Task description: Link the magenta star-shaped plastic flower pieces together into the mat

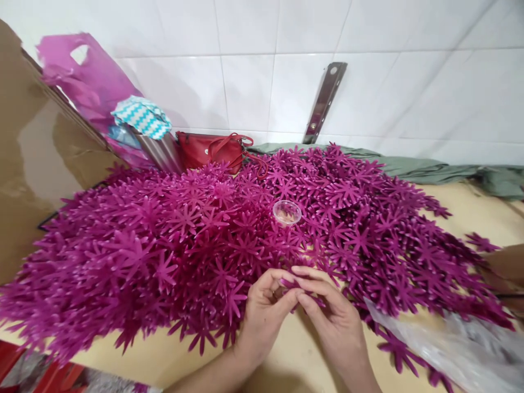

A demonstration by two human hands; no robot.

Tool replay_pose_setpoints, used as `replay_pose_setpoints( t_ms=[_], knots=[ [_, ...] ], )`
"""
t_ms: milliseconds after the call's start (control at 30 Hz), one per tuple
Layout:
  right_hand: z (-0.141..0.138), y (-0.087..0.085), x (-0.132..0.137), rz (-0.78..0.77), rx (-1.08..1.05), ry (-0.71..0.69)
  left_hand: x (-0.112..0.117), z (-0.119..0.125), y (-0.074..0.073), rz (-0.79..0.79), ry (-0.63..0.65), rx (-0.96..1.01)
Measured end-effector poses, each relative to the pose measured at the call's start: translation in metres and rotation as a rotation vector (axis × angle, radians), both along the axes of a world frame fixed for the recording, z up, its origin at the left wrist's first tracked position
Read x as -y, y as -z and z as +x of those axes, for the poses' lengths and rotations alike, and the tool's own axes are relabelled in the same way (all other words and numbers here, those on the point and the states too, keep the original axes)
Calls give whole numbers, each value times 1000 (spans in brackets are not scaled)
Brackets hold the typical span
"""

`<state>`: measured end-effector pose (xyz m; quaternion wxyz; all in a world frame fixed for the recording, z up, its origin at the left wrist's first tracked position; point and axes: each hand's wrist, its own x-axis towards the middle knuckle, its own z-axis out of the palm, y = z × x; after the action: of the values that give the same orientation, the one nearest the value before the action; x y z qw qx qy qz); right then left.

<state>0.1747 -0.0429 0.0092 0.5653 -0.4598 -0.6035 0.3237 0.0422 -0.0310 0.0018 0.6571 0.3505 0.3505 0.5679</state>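
My left hand (266, 311) and my right hand (331, 311) meet fingertip to fingertip above the front of the table. Both are closed, pinching a small purple flower-shaped piece (289, 283) between them; the fingers cover most of it. Behind and on either side spreads a large heap of purple flower-shaped cutouts (176, 240) with long narrow petals. A small clear plastic cup (287, 213) rests on the heap beyond my hands, with something pale inside that I cannot make out.
A cardboard box (24, 164) stands at the left, with a pink bag (82, 82) and a blue-and-white patterned cloth (143, 117) nearby. A red purse (204, 150) lies by the tiled wall. Green fabric (409, 166) runs along the back. Clear plastic film (446, 349) lies front right.
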Motion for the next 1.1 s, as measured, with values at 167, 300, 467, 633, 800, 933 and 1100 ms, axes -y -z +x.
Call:
replay_pose_setpoints(
  t_ms=[167,300,467,633,800,933,1100],
  knots=[
    [0,-4,1,-103,-207,-121,1,0,-5,9,-24,-38],
    [2,-3,1,-165,-239,-181,1,-4,-6,27,-114,-104],
    [3,7,-3,-256,-299,-77,-1,-6,-6,71,-98,-160],
    [10,7,-9,-293,-576,158,0,-8,-7,124,-178,-243],
    [13,10,-11,-291,-548,250,-3,-14,-6,455,-524,-540],
    [8,14,-8,-365,-474,208,-2,-17,-5,612,-703,-784],
    [8,10,-6,-299,-386,66,5,-16,-6,824,-558,-959]
  ],
)
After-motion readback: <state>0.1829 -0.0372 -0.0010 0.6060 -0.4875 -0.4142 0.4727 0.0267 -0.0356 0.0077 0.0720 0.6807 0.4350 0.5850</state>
